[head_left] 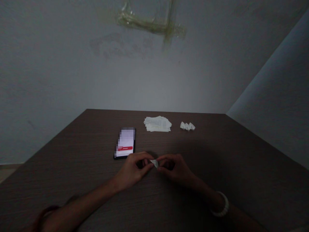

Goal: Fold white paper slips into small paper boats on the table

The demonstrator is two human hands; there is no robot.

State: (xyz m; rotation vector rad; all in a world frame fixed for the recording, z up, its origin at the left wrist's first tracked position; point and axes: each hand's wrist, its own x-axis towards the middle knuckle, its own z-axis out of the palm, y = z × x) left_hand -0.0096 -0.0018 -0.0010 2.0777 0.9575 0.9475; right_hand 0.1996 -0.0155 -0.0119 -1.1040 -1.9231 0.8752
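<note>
A small folded piece of white paper (154, 163) is pinched between the fingertips of both hands, low over the table. My left hand (135, 167) grips its left side with thumb and forefinger. From the right, my right hand (175, 167) closes on the other side in the same way. The fingers hide part of the paper, so its full shape does not show. Beyond the hands lies a stack of printed paper slips (158, 124), slightly fanned. Several small folded white paper pieces (187, 126) sit in a row to the right of the stack.
A phone (125, 142) with a lit screen lies just beyond my left hand. The dark brown wooden table (96, 129) meets a grey wall (154, 80) at its far edge. Old tape (149, 27) sticks to the wall. Another wall surface (277, 96) slants along the right.
</note>
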